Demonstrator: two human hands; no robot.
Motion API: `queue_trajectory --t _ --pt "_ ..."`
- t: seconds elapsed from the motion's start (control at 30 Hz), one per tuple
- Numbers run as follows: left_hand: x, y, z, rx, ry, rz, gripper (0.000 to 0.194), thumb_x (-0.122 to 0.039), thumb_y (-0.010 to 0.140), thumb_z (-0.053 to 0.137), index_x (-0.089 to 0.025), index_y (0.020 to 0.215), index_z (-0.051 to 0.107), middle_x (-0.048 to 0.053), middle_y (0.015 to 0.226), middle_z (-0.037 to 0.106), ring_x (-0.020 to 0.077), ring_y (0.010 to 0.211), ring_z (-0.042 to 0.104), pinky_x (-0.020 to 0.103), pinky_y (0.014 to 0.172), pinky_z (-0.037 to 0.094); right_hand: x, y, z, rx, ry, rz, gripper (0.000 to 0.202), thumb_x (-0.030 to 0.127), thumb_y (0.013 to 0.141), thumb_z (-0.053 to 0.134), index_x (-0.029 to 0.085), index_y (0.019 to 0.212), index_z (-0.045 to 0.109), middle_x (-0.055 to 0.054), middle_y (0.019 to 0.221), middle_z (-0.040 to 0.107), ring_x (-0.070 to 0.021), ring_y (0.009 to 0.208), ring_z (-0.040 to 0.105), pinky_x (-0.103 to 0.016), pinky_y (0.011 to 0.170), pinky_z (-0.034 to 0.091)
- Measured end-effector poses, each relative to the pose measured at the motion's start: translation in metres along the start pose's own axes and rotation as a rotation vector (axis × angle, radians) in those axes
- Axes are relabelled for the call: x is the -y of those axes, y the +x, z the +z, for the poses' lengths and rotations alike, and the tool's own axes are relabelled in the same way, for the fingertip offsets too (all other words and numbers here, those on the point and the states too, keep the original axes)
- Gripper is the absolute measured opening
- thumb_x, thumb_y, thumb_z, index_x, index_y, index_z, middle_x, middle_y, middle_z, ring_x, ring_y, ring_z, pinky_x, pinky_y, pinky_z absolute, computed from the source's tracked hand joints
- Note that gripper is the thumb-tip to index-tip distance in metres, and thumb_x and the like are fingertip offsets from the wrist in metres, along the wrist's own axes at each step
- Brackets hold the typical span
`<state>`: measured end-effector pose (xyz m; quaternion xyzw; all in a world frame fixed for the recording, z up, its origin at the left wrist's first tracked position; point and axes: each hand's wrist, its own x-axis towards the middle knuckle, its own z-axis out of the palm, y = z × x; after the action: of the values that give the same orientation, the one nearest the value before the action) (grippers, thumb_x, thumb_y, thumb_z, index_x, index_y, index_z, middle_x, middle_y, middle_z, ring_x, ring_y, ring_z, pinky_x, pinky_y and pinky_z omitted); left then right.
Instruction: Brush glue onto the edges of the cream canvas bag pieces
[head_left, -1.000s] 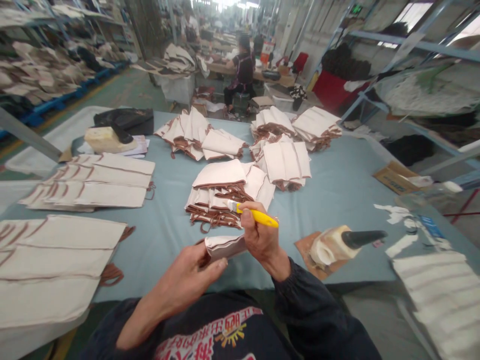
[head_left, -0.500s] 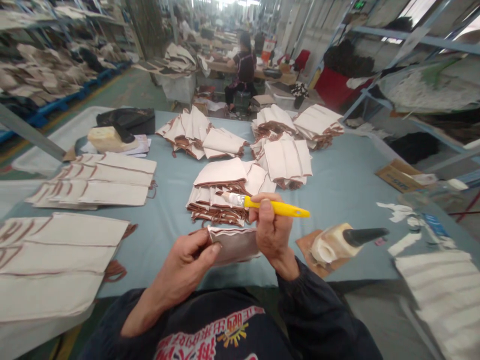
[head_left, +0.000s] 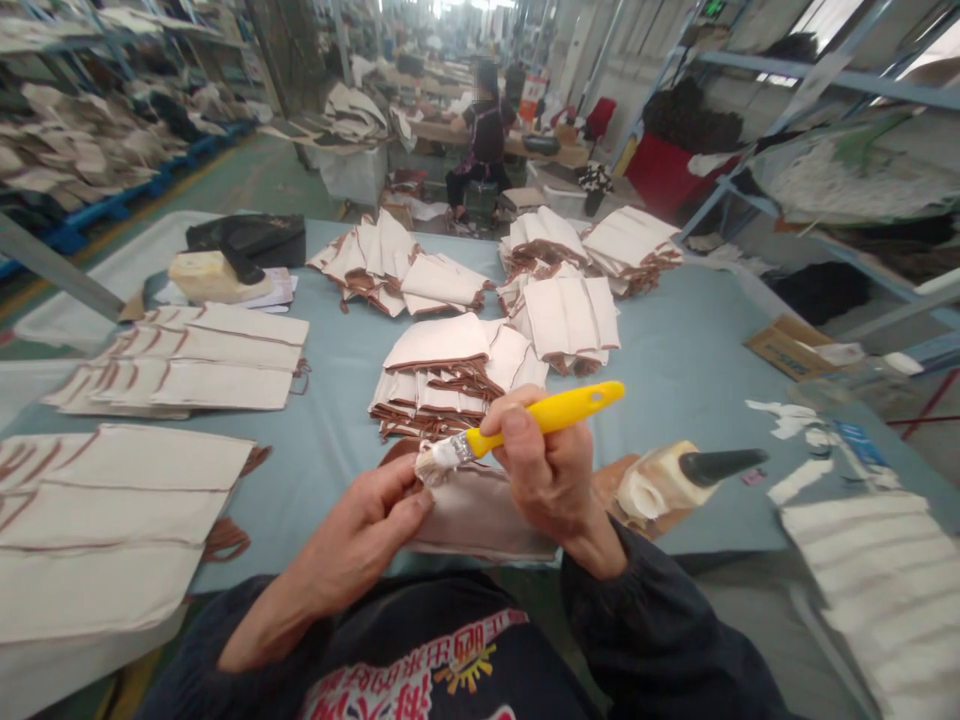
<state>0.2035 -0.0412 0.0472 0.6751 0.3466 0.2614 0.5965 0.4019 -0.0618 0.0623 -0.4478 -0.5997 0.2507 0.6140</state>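
My right hand grips a paintbrush with a yellow handle, its white-coated bristles angled down to the left. The bristles meet the upper left corner of a fabric piece, close to my left fingertips. My left hand pinches that corner between thumb and fingers. Just beyond lies a stack of cream fabric pieces with brown edging. Right of my right hand, a cut-open plastic jug with a dark handle lies on its side, with white paste at its mouth.
More cream fabric bundles sit on the blue-green table. Flat layered pieces cover its left side. Scraps and a cardboard box are at the right. A person sits farther back.
The brush has moved down and left, from above the stack onto the fabric's corner, and its handle now tilts upward. My left hand still pinches the piece.
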Motion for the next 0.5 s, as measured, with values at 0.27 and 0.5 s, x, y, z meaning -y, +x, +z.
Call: queue_trajectory --t 0.27,0.5 --pt "0.0024 -0.0025 0.0001 0.003 -0.180 -0.091 0.028 -0.039 0.096 0.061 -0.018 0.101 0.079 0.005 0.082 0.076 0.0241 0.082 0.068 0.030 0.071 0.055 0.0049 -0.0093 -0.0084 -0.118 -0.007 -0.094 0.024 0.033 0.109 0.054 0.024 0.091 0.067 0.009 0.058 0.046 -0.0075 0.041 0.035 -0.022 0.042 0.036" --pt "-0.0019 0.0003 -0.0003 0.018 -0.153 -0.102 0.029 -0.036 0.094 0.059 -0.019 0.101 0.081 0.003 0.078 0.076 0.0226 0.076 0.066 0.029 0.069 0.054 0.0042 -0.0074 -0.0067 -0.086 -0.121 -0.182 0.024 0.027 0.107 0.053 0.023 0.088 0.067 0.001 0.073 0.067 -0.0103 0.049 0.052 -0.026 0.051 0.049"
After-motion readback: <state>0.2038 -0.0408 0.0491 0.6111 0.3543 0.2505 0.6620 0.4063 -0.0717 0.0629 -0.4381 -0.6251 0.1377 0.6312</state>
